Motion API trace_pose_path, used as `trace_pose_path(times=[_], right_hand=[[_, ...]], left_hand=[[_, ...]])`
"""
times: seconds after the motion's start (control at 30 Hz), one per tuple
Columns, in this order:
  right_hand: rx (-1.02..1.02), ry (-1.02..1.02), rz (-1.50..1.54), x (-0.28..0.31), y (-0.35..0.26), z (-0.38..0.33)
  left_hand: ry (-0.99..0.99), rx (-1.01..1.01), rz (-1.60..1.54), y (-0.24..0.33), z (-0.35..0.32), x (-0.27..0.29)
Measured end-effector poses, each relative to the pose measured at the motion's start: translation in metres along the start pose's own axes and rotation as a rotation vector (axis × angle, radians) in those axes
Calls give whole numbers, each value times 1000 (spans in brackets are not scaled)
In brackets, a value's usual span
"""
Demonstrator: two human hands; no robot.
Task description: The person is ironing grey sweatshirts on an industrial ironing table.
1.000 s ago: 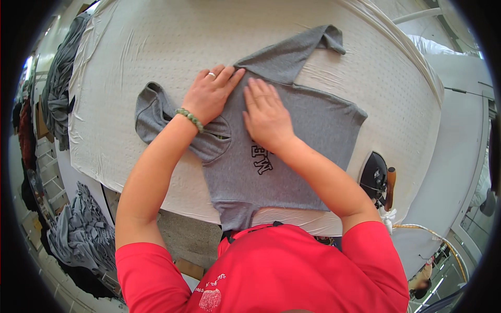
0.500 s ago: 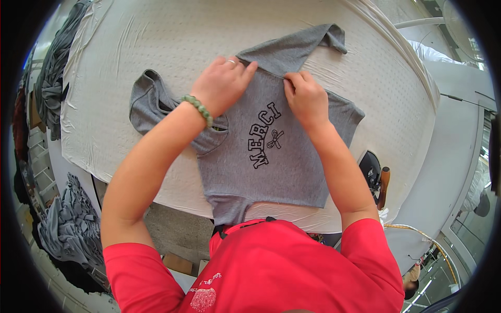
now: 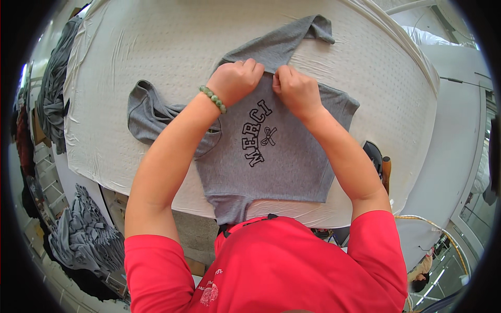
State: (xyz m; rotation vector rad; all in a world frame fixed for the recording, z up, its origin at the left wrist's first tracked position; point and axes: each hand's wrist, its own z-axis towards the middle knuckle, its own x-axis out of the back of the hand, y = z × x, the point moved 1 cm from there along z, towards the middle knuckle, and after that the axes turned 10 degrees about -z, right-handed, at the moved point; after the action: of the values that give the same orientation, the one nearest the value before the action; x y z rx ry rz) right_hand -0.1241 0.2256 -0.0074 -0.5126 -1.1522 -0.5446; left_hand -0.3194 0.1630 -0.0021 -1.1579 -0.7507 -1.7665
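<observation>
A grey hooded sweatshirt [image 3: 292, 167] with dark outlined lettering and a small bow lies sideways across the padded table, its hood to the left and its hem to the right. At its far side, by the seam where the far sleeve [image 3: 282, 44] joins the body, both my hands grip the cloth. My left hand [image 3: 237, 78], with a green bead bracelet above it, is closed on the fabric, fingertips hidden. Close beside it, my right hand [image 3: 295, 88] pinches the same seam. The near sleeve [image 3: 229, 207] hangs over the table edge toward me.
The table wears a cream cover [image 3: 156, 41]. An iron [image 3: 372, 154] with a wooden handle [image 3: 386, 172] stands at its right edge, beside my right forearm. Grey garments are heaped at the left [image 3: 86, 235], and more hang at the far left [image 3: 55, 78]. A hose [image 3: 443, 235] curves at lower right.
My hands have come closer together along the seam. The left moved right, the right slightly left. The far sleeve and upper body of the sweatshirt shifted a little to the left.
</observation>
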Motion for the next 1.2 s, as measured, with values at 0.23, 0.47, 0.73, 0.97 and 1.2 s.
trace_pose_path(times=[0.23, 0.47, 0.73, 0.97, 1.2], right_hand=[[14, 49, -3, -3, 0, -3], [59, -44, -34, 7, -7, 4], [221, 212, 262, -21, -23, 67], [271, -568, 371, -12, -45, 146], [477, -824, 206, -25, -55, 178]], left_hand=[[61, -32, -57, -1, -3, 4], [-40, -64, -162, -5, -28, 23], [-226, 158, -133, -32, -73, 62], [-250, 314, -239, -29, -87, 69], [-171, 958, -471, -3, -99, 78]])
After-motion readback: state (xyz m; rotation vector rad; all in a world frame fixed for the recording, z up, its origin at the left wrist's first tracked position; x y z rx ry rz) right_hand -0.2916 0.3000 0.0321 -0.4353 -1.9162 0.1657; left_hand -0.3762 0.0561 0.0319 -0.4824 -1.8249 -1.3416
